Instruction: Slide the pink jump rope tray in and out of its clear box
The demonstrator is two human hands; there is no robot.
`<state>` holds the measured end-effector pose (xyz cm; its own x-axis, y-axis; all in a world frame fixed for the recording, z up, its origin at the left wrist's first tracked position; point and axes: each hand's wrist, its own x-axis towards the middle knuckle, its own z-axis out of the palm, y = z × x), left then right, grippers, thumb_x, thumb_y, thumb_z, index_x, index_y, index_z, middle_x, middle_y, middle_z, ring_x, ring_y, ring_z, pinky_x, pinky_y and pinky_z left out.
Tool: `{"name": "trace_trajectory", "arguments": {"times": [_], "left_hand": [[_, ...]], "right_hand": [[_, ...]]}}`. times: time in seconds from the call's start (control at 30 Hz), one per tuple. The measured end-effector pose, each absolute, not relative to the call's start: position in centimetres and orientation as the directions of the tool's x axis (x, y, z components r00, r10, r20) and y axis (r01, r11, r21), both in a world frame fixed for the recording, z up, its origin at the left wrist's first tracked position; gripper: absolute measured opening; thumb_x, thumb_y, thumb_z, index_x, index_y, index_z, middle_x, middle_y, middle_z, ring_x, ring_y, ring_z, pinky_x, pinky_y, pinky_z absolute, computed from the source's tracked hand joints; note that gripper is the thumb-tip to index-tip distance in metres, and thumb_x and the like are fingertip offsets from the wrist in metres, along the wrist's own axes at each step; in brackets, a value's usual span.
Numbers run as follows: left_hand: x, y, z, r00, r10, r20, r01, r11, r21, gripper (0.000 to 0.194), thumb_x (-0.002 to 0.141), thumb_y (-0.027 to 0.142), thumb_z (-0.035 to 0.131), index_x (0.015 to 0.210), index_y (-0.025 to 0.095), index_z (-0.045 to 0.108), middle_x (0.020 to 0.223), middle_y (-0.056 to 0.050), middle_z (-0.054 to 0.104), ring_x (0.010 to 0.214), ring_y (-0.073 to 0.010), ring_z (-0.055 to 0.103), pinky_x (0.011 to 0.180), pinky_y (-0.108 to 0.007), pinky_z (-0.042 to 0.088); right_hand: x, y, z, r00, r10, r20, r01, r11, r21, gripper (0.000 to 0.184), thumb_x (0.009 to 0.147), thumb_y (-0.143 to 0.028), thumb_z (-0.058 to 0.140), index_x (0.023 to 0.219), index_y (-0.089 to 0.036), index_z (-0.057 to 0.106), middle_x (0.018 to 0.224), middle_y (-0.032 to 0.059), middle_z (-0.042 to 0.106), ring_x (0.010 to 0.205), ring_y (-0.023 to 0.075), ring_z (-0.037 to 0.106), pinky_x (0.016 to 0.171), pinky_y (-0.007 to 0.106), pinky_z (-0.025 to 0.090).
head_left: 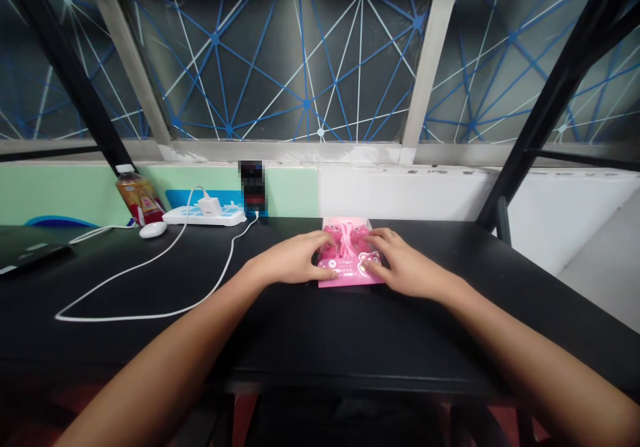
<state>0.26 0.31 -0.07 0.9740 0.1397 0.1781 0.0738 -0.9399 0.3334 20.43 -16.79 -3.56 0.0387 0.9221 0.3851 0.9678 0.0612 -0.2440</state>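
A pink package (350, 275) lies on the black desk, with a cartoon bear face and white print on its front. Through its clear cover, a bundle of light pink cord shows between darker pink parts. My left hand (303, 257) grips the left side, thumb along the front edge and fingers curled over the top. On the opposite side, my right hand (400, 264) holds the package in the same way, thumb on the front near the bear and fingertips at the upper right edge. The fingers partly cover both sides.
The black desk (310, 334) runs under a window. At the back left stand a drink bottle (140, 197), a white mouse (153, 230), a white power strip (215, 217) with a charger (209, 206), and a phone (253, 190). A white cable (125, 317) loops across the left side.
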Motion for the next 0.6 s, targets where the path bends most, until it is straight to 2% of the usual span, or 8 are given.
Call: {"name": "trace_trajectory", "arguments": {"times": [0.1, 0.27, 0.47, 0.6], "left_hand": [[0.4, 0.5, -0.4, 0.976, 0.137, 0.167, 0.077, -0.944, 0.322, 0.046, 0.077, 0.044, 0.068, 0.115, 0.021, 0.056, 0.121, -0.007, 0.059, 0.092, -0.0202, 0.059, 0.080, -0.030, 0.044], [0.6, 0.8, -0.9, 0.980, 0.122, 0.160, 0.070, -0.951, 0.300, 0.050, 0.075, 0.041, 0.070, 0.117, 0.022, 0.054, 0.125, -0.006, 0.057, 0.097, -0.0209, 0.058, 0.081, -0.029, 0.044], [0.7, 1.1, -1.5, 0.982, 0.086, 0.169, 0.032, -0.953, 0.301, 0.065, 0.071, 0.043, 0.074, 0.127, 0.022, 0.050, 0.139, -0.007, 0.048, 0.117, -0.0246, 0.052, 0.089, -0.030, 0.043], [0.8, 1.3, -1.6, 0.974, 0.087, 0.208, 0.029, -0.963, 0.269, 0.049, 0.081, 0.041, 0.066, 0.125, 0.023, 0.053, 0.136, -0.006, 0.052, 0.117, -0.0231, 0.053, 0.094, -0.032, 0.042]], "right_hand": [[20.6, -16.8, -3.6, 0.037, 0.931, 0.363, 0.962, 0.065, -0.265, 0.046, 0.089, -0.037, 0.052, 0.133, -0.024, 0.046, 0.135, 0.0120, 0.043, 0.127, 0.0281, 0.043, 0.107, 0.046, 0.038], [21.2, -16.5, -4.4, 0.008, 0.932, 0.362, 0.961, 0.093, -0.261, 0.051, 0.087, -0.038, 0.056, 0.134, -0.025, 0.045, 0.136, 0.0118, 0.043, 0.127, 0.0291, 0.042, 0.106, 0.047, 0.039], [21.4, -15.9, -5.1, 0.042, 0.909, 0.415, 0.974, 0.055, -0.219, 0.042, 0.091, -0.037, 0.049, 0.131, -0.024, 0.050, 0.129, 0.0122, 0.050, 0.120, 0.0294, 0.048, 0.102, 0.048, 0.042], [21.2, -16.0, -4.6, 0.082, 0.907, 0.413, 0.974, 0.015, -0.226, 0.040, 0.094, -0.042, 0.046, 0.129, -0.023, 0.052, 0.124, 0.0123, 0.053, 0.113, 0.0281, 0.053, 0.100, 0.046, 0.044]]}}
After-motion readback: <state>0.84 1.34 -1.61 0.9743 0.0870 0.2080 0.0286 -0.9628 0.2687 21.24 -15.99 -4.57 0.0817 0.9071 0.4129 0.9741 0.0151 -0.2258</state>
